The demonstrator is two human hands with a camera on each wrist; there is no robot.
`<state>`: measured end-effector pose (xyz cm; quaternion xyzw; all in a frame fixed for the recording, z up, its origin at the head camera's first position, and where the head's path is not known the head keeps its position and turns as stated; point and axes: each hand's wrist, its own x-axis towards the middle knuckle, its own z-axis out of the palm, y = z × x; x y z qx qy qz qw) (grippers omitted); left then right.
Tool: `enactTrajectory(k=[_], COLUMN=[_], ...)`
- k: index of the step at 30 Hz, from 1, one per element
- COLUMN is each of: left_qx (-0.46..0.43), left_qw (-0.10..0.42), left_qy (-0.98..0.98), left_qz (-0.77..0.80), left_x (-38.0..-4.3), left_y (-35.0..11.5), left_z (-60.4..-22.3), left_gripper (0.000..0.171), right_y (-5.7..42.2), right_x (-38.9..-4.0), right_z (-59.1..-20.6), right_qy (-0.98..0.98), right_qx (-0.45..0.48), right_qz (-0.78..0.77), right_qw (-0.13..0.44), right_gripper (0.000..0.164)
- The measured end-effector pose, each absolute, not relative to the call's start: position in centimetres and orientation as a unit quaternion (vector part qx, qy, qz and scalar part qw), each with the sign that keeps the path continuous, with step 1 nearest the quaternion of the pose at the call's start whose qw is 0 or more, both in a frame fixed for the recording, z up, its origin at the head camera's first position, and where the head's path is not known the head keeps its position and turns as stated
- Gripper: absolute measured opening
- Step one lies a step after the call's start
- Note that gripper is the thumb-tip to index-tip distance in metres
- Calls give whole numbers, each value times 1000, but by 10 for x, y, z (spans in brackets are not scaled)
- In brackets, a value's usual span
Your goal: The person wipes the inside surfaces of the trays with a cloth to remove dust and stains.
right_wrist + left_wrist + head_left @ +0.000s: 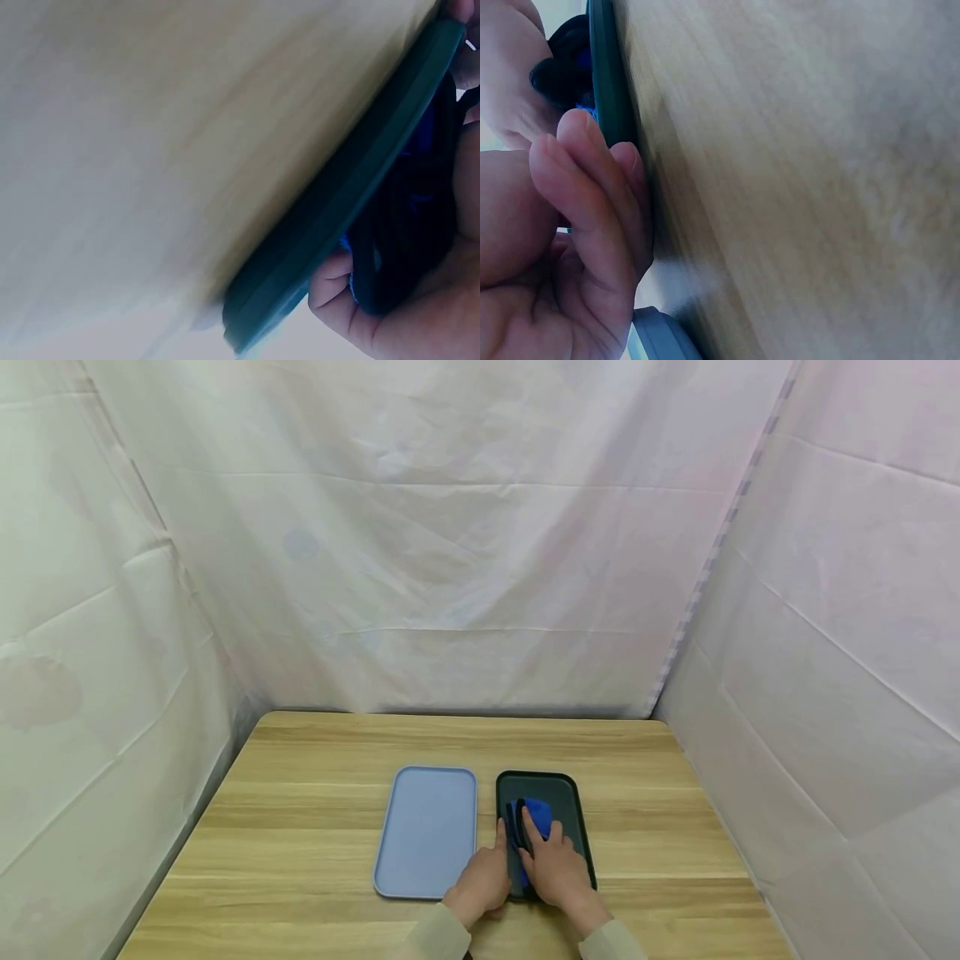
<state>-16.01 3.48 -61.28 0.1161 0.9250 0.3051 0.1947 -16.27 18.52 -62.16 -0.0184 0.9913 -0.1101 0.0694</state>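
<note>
A dark green tray [564,789] lies on the wooden table, and a bunched blue-and-black cloth item [537,812] with black straps sits inside it. My right hand [557,868] holds that item, one finger stretched along a black strap; the right wrist view shows a finger curled by the item's black edge [367,277]. At the tray's near left corner is my left hand [483,877]. Its index finger runs along the rim while the other fingers bend beside the tray's side [611,82], apparently gripping the edge. The hands cover the item's near part.
A light blue tray [427,827] lies just left of the green one, its near right corner next to my left hand. Bare wood [300,827] of the table shows on the left. White curtains [450,568] hang behind and along both sides.
</note>
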Motion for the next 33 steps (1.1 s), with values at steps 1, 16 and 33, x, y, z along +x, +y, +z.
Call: enactTrajectory(k=[1,16,33], left_qx=[116,121,123], left_qw=[196,199,201], left_qy=[925,917,917], left_qz=[305,322,321], left_x=[-160,-162,-160], left_y=[35,34,33], left_z=[-613,-617,-616], left_gripper=[95,94,95], right_y=[187,207,220], right_x=[-162,-159,-160], right_z=[-622,-619,-612], right_qy=[991,992,994], right_qx=[-19,-28,-5], right_qz=[-110,-104,-90], right_qw=[68,62,67], right_gripper=[68,65,63])
